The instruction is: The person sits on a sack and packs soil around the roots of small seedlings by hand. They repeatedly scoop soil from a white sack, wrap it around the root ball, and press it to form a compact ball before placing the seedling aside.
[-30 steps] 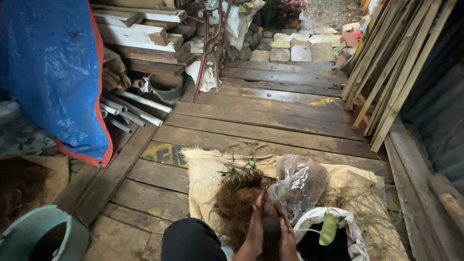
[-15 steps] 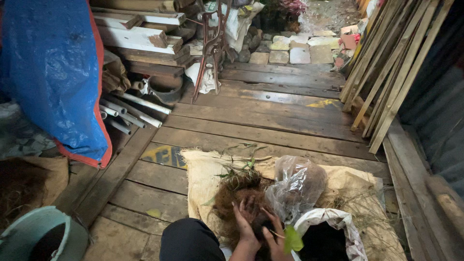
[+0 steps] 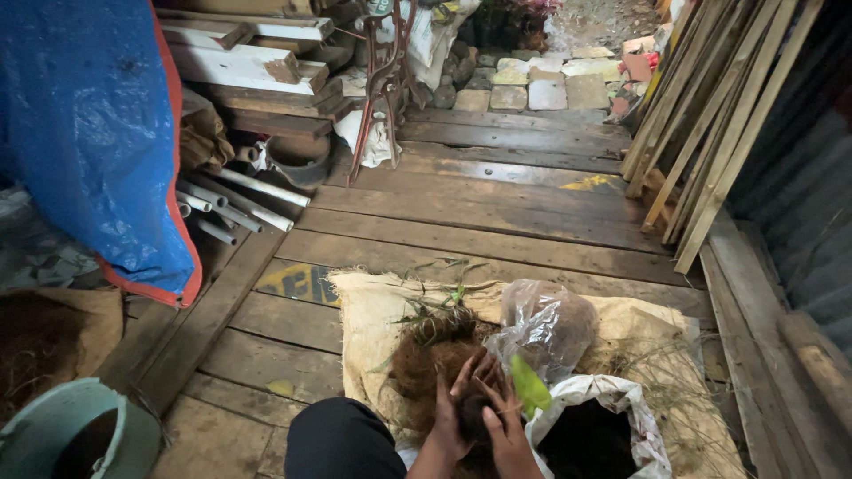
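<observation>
Both hands work at the bottom centre over a burlap sack (image 3: 373, 310) spread on the plank floor. My left hand (image 3: 454, 404) and my right hand (image 3: 504, 426) cup a dark ball of brown fibre (image 3: 473, 417) between them. A small plant stalk with a green leaf (image 3: 529, 386) sticks up from the ball by my right hand. A loose heap of brown coconut fibre (image 3: 426, 364) with grass blades lies just past my fingers. A clear plastic bag (image 3: 550, 324) holding fibre sits to the right.
A white sack of dark soil (image 3: 595, 435) stands open at the bottom right. Wooden slats (image 3: 710, 115) lean on the right wall. A blue tarp (image 3: 89, 133), white pipes (image 3: 240, 200) and stacked planks (image 3: 257, 71) fill the left. A green bucket (image 3: 62, 426) sits bottom left.
The green leaf has risen from low beside my right hand to above my fingers. Both hands have shifted their hold around the fibre ball. The view has dipped slightly.
</observation>
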